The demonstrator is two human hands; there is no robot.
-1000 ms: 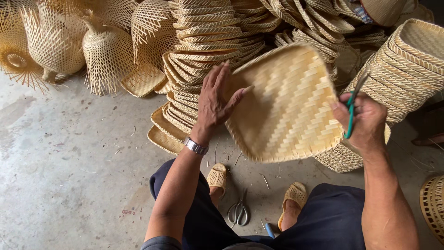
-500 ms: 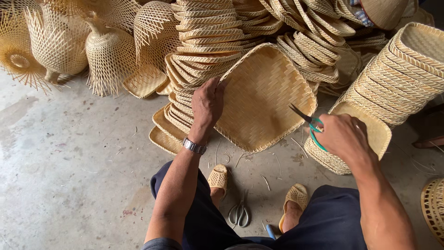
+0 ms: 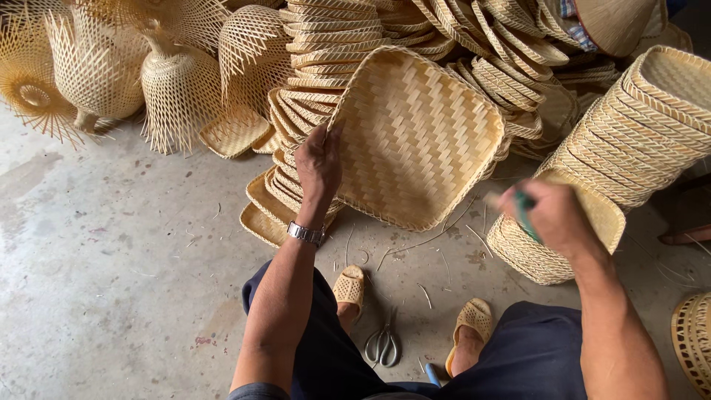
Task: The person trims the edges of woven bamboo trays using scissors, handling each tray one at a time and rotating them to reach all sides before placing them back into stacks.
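Observation:
My left hand (image 3: pixel 318 164) grips the left rim of a square woven bamboo tray (image 3: pixel 422 141), which stands tilted with its hollow side toward me. A metal watch sits on that wrist. My right hand (image 3: pixel 552 216), blurred by motion, is lower right of the tray and apart from it. It is closed around green-handled scissors (image 3: pixel 524 212), whose blades I cannot make out. A long thin bamboo strand hangs from the tray's lower edge.
Stacks of similar woven trays (image 3: pixel 637 141) stand at right and behind. Open-weave bamboo lampshades (image 3: pixel 178 89) lie at the upper left. A second pair of scissors (image 3: pixel 383 344) lies on the concrete floor between my sandalled feet. Another basket's rim (image 3: pixel 692 341) shows at the right edge.
The tray has been turned over, from its underside facing me to its hollow side. My right hand with the scissors dropped away from the tray toward the lower right.

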